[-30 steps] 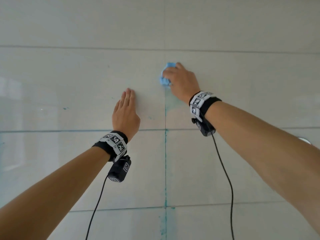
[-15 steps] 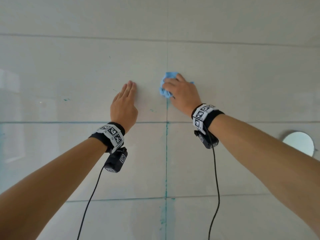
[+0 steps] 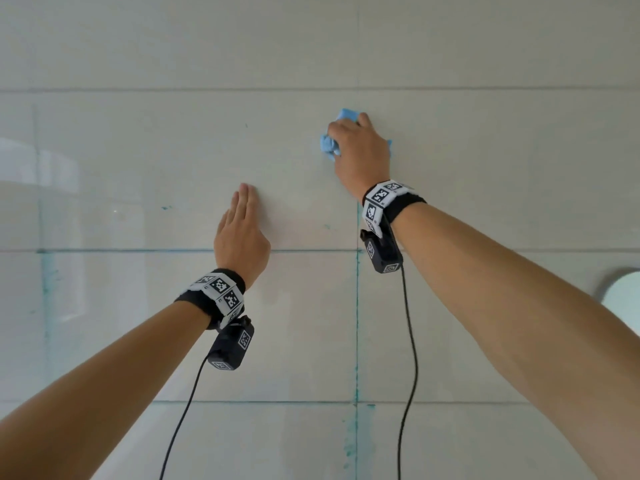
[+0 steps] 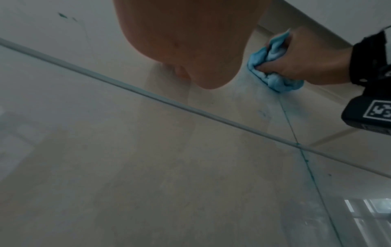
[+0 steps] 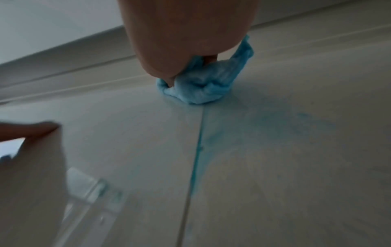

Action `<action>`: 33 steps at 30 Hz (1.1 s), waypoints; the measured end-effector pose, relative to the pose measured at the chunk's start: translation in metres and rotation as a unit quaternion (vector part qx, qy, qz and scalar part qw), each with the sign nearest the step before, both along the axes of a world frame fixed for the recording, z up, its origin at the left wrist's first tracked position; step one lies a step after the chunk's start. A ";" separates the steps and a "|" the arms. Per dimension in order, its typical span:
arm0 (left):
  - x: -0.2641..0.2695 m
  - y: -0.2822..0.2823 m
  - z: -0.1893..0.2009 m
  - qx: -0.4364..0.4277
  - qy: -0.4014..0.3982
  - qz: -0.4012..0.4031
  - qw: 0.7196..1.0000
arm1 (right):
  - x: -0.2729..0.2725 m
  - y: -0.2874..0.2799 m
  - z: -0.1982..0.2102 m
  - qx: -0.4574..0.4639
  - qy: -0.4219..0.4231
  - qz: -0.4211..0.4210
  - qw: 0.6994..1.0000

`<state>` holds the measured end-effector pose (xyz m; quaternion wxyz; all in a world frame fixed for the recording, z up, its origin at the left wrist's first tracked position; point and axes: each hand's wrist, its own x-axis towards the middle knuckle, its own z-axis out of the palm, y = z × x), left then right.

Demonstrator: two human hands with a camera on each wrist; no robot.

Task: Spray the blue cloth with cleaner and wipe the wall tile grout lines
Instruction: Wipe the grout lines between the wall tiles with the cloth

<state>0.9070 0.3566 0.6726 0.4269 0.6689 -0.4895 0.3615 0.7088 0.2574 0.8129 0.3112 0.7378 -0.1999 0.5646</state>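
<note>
My right hand (image 3: 358,147) grips a bunched blue cloth (image 3: 328,144) and presses it against the pale tiled wall, on the vertical grout line (image 3: 357,306). That line is stained blue-green below the hand. The cloth (image 5: 203,90) shows crumpled under the fingers in the right wrist view, with a faint blue smear on the tile (image 5: 285,127) beside it. In the left wrist view, the cloth (image 4: 271,73) and the right hand (image 4: 300,66) appear too. My left hand (image 3: 240,230) lies flat on the tile left of the line, fingers straight, holding nothing.
A horizontal grout line (image 3: 138,251) tinted blue runs under the left hand. Another stained vertical line (image 3: 45,289) is at the far left. A round pale fitting (image 3: 620,299) sits on the wall at the right edge. Camera cables hang from both wrists.
My right hand slid the cloth down the vertical grout line and then back up to about its earlier height. The left hand stayed flat on the tile.
</note>
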 end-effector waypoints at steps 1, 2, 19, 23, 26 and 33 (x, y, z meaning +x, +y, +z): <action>0.002 0.001 0.000 0.002 -0.005 0.001 1.000 | 0.008 0.000 -0.010 -0.023 0.011 0.005 1.000; 0.004 0.002 -0.001 0.003 -0.008 0.001 1.000 | 0.017 0.000 -0.021 -0.047 0.031 0.015 0.998; 0.002 0.012 -0.001 0.028 -0.036 0.022 0.999 | -0.034 -0.011 0.017 0.023 -0.021 -0.031 0.999; -0.008 0.010 0.003 0.028 -0.045 0.023 0.998 | -0.025 -0.020 0.000 0.012 -0.059 -0.030 0.998; -0.018 0.005 0.003 0.031 -0.083 0.020 0.996 | -0.013 -0.019 -0.043 -0.036 -0.007 0.004 0.999; -0.048 -0.015 0.008 0.020 -0.074 -0.007 0.997 | -0.039 -0.028 -0.075 -0.147 0.174 -0.047 0.973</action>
